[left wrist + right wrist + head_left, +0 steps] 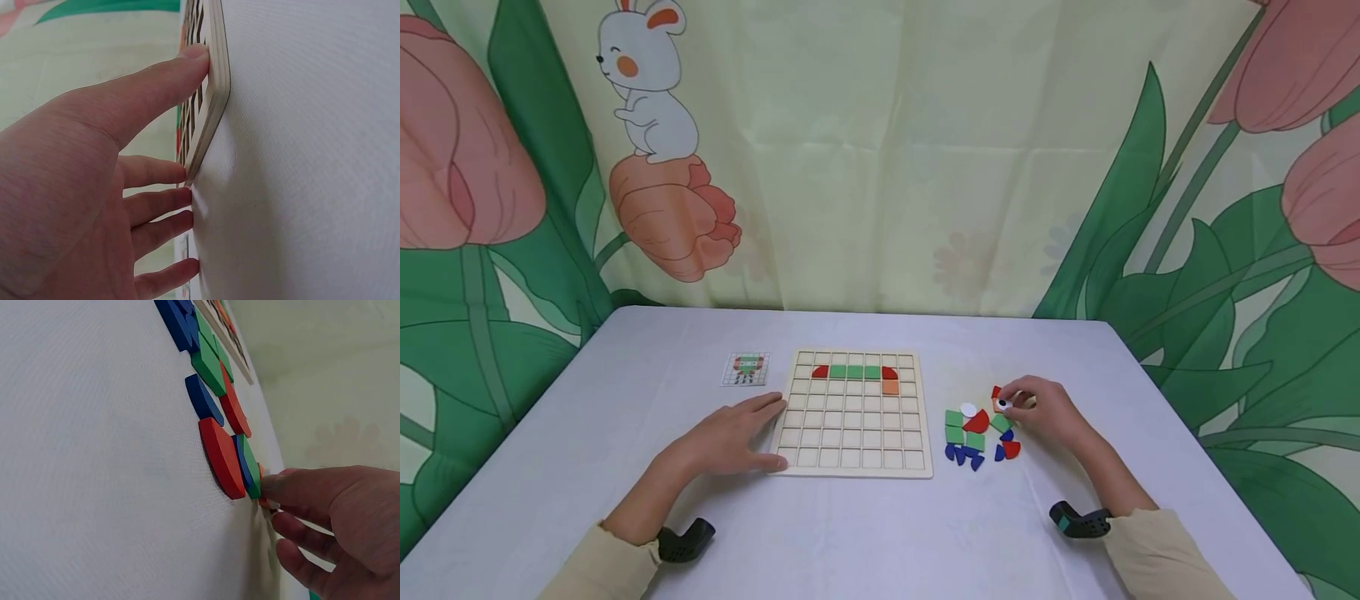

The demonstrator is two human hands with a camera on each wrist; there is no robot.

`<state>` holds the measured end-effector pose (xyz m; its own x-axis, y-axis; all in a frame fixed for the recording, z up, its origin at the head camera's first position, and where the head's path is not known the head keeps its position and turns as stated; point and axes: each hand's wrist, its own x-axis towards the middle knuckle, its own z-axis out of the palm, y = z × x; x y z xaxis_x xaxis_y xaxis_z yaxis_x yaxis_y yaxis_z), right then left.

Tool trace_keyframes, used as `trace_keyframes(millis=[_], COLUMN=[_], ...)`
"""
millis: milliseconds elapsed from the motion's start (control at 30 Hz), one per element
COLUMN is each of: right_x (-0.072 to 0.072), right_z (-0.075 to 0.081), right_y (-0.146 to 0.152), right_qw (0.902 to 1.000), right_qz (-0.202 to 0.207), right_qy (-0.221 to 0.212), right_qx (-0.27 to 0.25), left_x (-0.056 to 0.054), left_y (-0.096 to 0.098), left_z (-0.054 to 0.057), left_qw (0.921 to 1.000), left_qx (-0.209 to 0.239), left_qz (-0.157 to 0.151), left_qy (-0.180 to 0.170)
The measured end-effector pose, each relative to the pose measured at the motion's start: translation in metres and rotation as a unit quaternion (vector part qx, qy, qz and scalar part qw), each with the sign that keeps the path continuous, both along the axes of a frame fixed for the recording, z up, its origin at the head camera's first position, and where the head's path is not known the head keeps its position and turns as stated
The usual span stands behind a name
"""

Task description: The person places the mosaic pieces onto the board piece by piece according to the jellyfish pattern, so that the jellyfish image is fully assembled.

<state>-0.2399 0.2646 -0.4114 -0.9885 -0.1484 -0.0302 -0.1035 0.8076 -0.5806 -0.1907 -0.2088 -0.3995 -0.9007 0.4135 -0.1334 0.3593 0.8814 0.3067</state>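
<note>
two sleeves, left (610,562) and right (1168,554), lie nearest, each with a black device ( (685,542) and (1081,521)) at the wrist. take the board (857,473) as the clock's middle, twelve being the far side. at nine o'clock is the left hand (730,433), wide, fingers straight and spread, fingertips by the board's edge and thumb resting on its near corner at seven. out at three the right hand (1045,408) is narrow, pinching a dotted piece (1002,404), white with a black spot, over the loose pieces. among these, a white disc (968,410) sits at eleven of the group, green squares (954,435) at nine, a red piece (977,422) near the middle, another red quarter (1011,450) at four, and small blue pieces (977,462) mostly from seven to six. on the board, toward twelve, three green tiles (854,372) run in a row with a red tile at each end (821,372) (889,373); an orange square (890,387) lies at six o'clock of the right-hand one. a picture card (746,369) lies at ten, well apart from the right hand. beyond twelve hangs a curtain (865,167) printed with a rabbit (651,108) and tulips (467,150).
</note>
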Motion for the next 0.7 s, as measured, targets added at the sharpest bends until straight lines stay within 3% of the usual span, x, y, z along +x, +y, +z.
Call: trace_keyframes(millis=[367, 700], right_x=[-0.002, -0.012], right_z=[0.002, 0.007], right_y=[-0.009, -0.056], right_qw=[0.9994, 0.9986], right_qz=[0.017, 0.033], right_qy=[0.029, 0.015], right_qx=[-0.007, -0.039], left_x=[-0.003, -0.002], left_y=[-0.001, 0.0], left_z=[-0.006, -0.004], left_qw=[1.0, 1.0], left_qx=[-0.002, -0.005], left_qz=[0.005, 0.002], left_qy=[-0.002, 0.001])
